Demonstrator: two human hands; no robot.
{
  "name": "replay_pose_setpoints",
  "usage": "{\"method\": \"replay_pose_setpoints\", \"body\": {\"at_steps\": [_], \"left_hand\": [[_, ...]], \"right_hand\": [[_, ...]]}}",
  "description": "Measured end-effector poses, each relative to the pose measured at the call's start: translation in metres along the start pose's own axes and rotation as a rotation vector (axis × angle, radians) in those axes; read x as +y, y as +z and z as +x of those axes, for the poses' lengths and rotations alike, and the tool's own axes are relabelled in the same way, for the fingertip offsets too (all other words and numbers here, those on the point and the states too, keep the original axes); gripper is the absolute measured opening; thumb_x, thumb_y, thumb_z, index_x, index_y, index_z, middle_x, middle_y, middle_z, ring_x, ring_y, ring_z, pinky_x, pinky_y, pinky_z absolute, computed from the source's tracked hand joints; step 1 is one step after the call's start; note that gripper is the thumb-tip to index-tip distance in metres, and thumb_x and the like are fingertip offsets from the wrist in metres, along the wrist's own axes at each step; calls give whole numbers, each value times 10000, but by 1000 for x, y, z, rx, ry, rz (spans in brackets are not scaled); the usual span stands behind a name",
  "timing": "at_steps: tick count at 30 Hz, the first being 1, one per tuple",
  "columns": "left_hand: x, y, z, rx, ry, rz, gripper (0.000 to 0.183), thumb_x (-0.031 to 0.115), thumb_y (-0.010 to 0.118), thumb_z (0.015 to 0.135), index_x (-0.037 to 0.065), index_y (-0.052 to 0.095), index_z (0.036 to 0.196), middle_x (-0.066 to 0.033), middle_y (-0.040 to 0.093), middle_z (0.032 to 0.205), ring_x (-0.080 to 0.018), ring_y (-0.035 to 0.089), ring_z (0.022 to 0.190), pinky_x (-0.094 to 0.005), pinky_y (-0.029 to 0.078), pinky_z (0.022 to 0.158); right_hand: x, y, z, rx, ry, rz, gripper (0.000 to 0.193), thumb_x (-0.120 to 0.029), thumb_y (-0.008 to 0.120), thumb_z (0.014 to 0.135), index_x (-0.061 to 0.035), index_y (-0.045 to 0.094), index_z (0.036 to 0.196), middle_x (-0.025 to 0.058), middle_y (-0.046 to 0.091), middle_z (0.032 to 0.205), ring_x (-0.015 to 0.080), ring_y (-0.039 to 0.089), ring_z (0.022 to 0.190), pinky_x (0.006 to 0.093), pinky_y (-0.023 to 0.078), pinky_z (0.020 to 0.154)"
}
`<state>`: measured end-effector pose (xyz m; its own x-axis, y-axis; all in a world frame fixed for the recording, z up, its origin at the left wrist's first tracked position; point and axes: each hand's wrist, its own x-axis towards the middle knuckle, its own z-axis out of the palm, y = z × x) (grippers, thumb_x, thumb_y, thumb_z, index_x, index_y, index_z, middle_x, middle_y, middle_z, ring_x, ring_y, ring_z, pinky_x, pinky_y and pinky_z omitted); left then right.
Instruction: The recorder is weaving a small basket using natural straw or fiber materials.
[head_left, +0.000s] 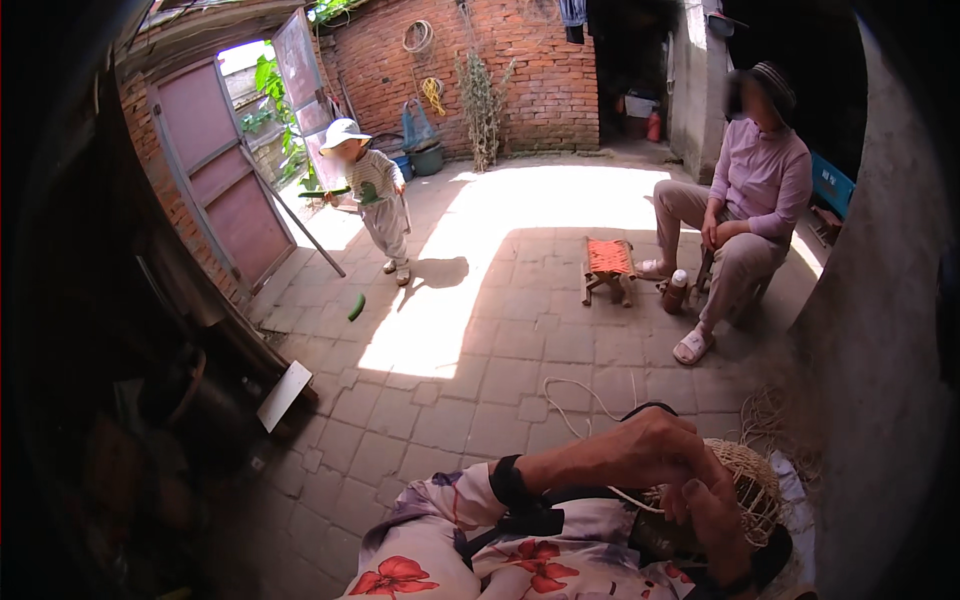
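Over my lap, my left hand (662,440) reaches across from the left, its fingers bent down toward my right hand. Close beneath it, my right hand (708,503) has its fingers curled in. Both hands look closed, but what they pinch is too small to make out. Right behind them lies a round woven piece of pale cord (752,490), like an open-mesh basket, partly covered by my right hand. A loose strand of pale cord (570,382) loops out over the paving beyond my left forearm.
More tangled cord (768,420) lies by the right wall. A seated person in pink (765,170) is near a brown bottle (675,292) and an orange folding stool (608,260). Another person in a white hat (375,190) stands holding a green vegetable; another green vegetable (357,307) lies on the ground.
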<state>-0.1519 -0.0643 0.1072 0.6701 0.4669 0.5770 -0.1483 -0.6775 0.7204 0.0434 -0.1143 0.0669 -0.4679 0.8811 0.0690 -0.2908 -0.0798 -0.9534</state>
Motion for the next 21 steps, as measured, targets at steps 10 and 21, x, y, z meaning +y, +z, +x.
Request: {"method": "replay_pose_setpoints", "body": {"at_steps": [10, 21], "left_hand": [[-18, 15, -2, 134, -46, 279, 159, 18, 711, 797, 44, 653, 943, -79, 603, 816, -232, 655, 695, -339, 520, 608], [-56, 47, -22, 27, -327, 302, 125, -7, 671, 824, 6, 658, 948, -109, 648, 777, -196, 650, 668, -308, 505, 601]], "right_hand": [[16, -27, -10, 262, 104, -49, 147, -181, 596, 961, -36, 611, 985, -48, 468, 625, 25, 389, 500, 206, 287, 448], [-57, -127, -49, 944, -494, -1106, 109, -101, 647, 928, 7, 637, 926, 30, 596, 784, 81, 513, 674, 230, 421, 614]]}}
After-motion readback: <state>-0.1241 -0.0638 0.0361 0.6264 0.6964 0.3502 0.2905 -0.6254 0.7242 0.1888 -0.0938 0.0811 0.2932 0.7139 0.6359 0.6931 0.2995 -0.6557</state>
